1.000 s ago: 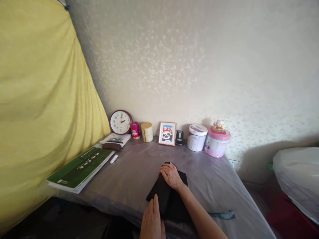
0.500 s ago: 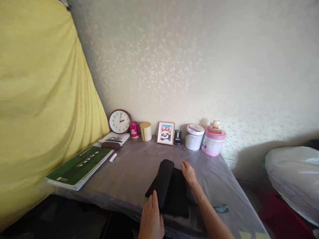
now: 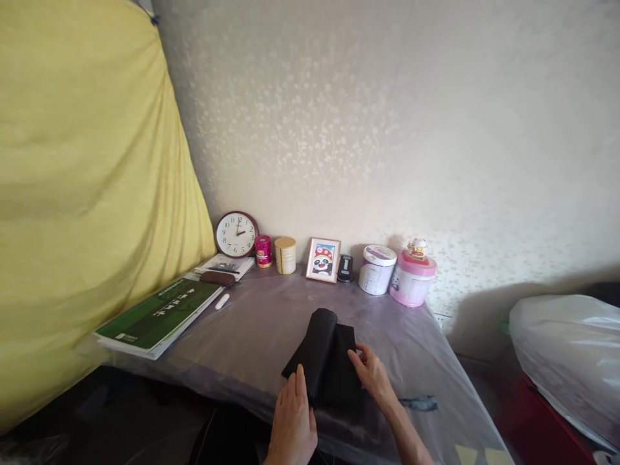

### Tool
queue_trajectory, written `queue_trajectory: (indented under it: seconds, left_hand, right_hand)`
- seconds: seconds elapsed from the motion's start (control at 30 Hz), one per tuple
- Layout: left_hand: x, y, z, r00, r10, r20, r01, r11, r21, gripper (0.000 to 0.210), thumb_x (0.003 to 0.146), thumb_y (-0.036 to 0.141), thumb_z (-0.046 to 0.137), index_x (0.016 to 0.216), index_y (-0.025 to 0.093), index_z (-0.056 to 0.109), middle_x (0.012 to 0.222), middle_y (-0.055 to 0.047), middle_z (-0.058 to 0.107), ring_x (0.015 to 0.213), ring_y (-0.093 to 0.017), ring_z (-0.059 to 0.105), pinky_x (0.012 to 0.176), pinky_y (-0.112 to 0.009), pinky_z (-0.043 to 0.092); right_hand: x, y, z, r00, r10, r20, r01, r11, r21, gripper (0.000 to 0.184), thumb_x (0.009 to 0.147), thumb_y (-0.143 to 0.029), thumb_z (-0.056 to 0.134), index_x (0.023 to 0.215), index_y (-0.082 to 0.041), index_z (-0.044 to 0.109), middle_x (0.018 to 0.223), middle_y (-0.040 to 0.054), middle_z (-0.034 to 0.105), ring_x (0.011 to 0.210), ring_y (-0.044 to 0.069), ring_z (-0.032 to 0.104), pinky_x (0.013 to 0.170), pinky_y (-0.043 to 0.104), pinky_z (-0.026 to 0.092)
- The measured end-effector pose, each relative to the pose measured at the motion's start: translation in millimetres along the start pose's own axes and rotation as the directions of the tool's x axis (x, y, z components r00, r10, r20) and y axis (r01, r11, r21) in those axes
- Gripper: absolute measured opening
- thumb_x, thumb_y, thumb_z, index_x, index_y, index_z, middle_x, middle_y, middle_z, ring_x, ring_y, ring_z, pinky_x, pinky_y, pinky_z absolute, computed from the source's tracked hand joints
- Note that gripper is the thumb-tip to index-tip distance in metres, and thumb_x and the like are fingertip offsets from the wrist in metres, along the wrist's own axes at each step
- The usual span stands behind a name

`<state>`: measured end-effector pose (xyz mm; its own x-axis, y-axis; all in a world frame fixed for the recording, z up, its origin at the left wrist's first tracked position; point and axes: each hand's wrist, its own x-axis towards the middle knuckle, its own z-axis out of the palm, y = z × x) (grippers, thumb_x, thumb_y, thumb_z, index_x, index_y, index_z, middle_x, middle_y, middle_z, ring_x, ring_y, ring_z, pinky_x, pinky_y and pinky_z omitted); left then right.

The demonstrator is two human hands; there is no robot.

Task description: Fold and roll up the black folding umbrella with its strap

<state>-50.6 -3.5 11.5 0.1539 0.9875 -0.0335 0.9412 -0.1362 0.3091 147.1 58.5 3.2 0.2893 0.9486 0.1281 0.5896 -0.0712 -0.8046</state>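
Observation:
A piece of folded black cloth (image 3: 320, 355) lies near the front edge of the table, with a thick rolled fold along its left part and a flat flap on the right. My left hand (image 3: 293, 416) is at the near end of the fold, fingers stretched along its left side and thumb at the near edge, holding it. At the flap's right edge, my right hand (image 3: 372, 374) pinches the cloth between thumb and fingers. The cloth covers some of the fingertips.
Along the wall stand a clock (image 3: 237, 234), pink tin (image 3: 263, 251), yellow tin (image 3: 285, 256), framed panda picture (image 3: 322, 259), white tub (image 3: 377, 269) and pink tub (image 3: 413, 278). A green book (image 3: 159, 316) and brown case (image 3: 217, 278) lie left. A plastic-covered table (image 3: 252, 342) supports them.
My right hand has come down and closer to the flap, now gripping its right edge. My left hand stays by the fold. The view has shifted slightly.

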Motion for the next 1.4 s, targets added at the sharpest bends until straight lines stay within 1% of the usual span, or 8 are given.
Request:
queue_trajectory:
  seconds: [0.23, 0.33, 0.5, 0.6, 0.7, 0.97, 1.2, 1.4]
  left_hand:
    - [0, 0, 1.5, 1.0, -0.006, 0.022, 0.006, 1.0, 0.004, 0.067, 0.076, 0.005, 0.034, 0.139, 0.005, 0.011, 0.143, -0.015, 0.03, 0.13, -0.02, 0.033, 0.105, -0.031, 0.027]
    - [1, 0, 3.6, 1.0, -0.008, 0.008, 0.008, 1.0, -0.004, 0.069, 0.075, 0.004, 0.034, 0.139, 0.004, 0.011, 0.143, -0.015, 0.031, 0.13, -0.02, 0.033, 0.106, -0.031, 0.027]
    - [3, -2, 4.7, 1.0, 0.002, 0.021, -0.001, 1.0, -0.011, 0.069, 0.073, 0.004, 0.036, 0.139, 0.002, 0.012, 0.142, -0.016, 0.031, 0.13, -0.021, 0.033, 0.106, -0.032, 0.026]
    - [3, -4, 4.8, 1.0, 0.004, 0.022, -0.004, 1.0, -0.015, 0.07, 0.073, 0.005, 0.037, 0.139, 0.004, 0.013, 0.142, -0.015, 0.032, 0.129, -0.02, 0.034, 0.106, -0.031, 0.026]
    - [4, -5, 5.2, 1.0, -0.005, 0.015, 0.005, 1.0, -0.017, 0.07, 0.072, 0.006, 0.037, 0.138, 0.004, 0.016, 0.141, -0.015, 0.034, 0.128, -0.02, 0.035, 0.106, -0.031, 0.026]
    - [4, -8, 4.7, 1.0, -0.002, -0.029, 0.001, 1.0, -0.027, 0.068, 0.073, 0.008, 0.038, 0.138, 0.004, 0.019, 0.139, -0.015, 0.037, 0.127, -0.021, 0.037, 0.105, -0.032, 0.028]
    - [4, -6, -0.5, 1.0, -0.014, 0.004, 0.014, 1.0, 0.001, 0.066, 0.074, 0.01, 0.04, 0.137, 0.004, 0.022, 0.139, -0.016, 0.037, 0.128, -0.023, 0.034, 0.106, -0.034, 0.027]
    - [4, -3, -9.8, 0.998, -0.063, -0.029, 0.064, 0.998, 0.022, 0.066, 0.073, 0.013, 0.044, 0.136, 0.007, 0.026, 0.147, -0.02, 0.017, 0.132, -0.027, 0.027, 0.106, -0.037, 0.026]
  right_hand:
    - [8, -29, 15, 0.997, 0.021, 0.079, -0.031, 0.991, 0.13, 0.034, 0.073, -0.04, 0.051, 0.097, -0.017, 0.061, 0.063, 0.0005, 0.063, 0.058, 0.019, 0.061, 0.045, 0.024, 0.042]
    - [12, -47, 26, 0.998, 0.005, 0.066, -0.016, 0.986, 0.165, 0.038, 0.073, -0.037, 0.053, 0.102, -0.015, 0.059, 0.066, 0.0022, 0.064, 0.063, 0.02, 0.062, 0.052, 0.026, 0.046]
    - [17, -70, 47, 0.999, -0.028, 0.026, 0.024, 0.99, 0.141, 0.034, 0.07, -0.028, 0.058, 0.101, -0.013, 0.06, 0.085, 0.0079, 0.067, 0.088, 0.022, 0.063, 0.072, 0.027, 0.049]
    - [17, -78, 58, 0.987, -0.033, 0.158, 0.012, 0.991, 0.133, 0.031, 0.075, -0.024, 0.053, 0.104, -0.014, 0.056, 0.073, 0.0021, 0.065, 0.062, 0.016, 0.064, 0.057, 0.024, 0.049]
    - [17, -82, 67, 0.957, -0.008, 0.292, -0.033, 0.99, 0.136, 0.028, 0.077, -0.021, 0.048, 0.104, -0.015, 0.052, 0.066, -0.0032, 0.062, 0.038, 0.009, 0.055, 0.039, 0.02, 0.042]
    - [16, -83, 69, 0.943, -0.058, 0.327, 0.023, 0.994, 0.109, 0.022, 0.079, -0.021, 0.049, 0.1, -0.015, 0.051, 0.069, -0.0031, 0.062, 0.038, 0.006, 0.055, 0.038, 0.015, 0.038]
    - [16, -83, 71, 0.942, -0.121, 0.312, 0.107, 0.992, 0.063, 0.023, 0.08, -0.021, 0.047, 0.102, -0.017, 0.052, 0.066, -0.0043, 0.062, 0.041, 0.006, 0.056, 0.043, 0.015, 0.038]
    - [16, -82, 73, 0.934, -0.181, 0.307, 0.175, 0.984, 0.046, 0.023, 0.08, -0.021, 0.047, 0.102, -0.017, 0.052, 0.058, -0.0067, 0.059, 0.042, 0.008, 0.057, 0.046, 0.017, 0.038]
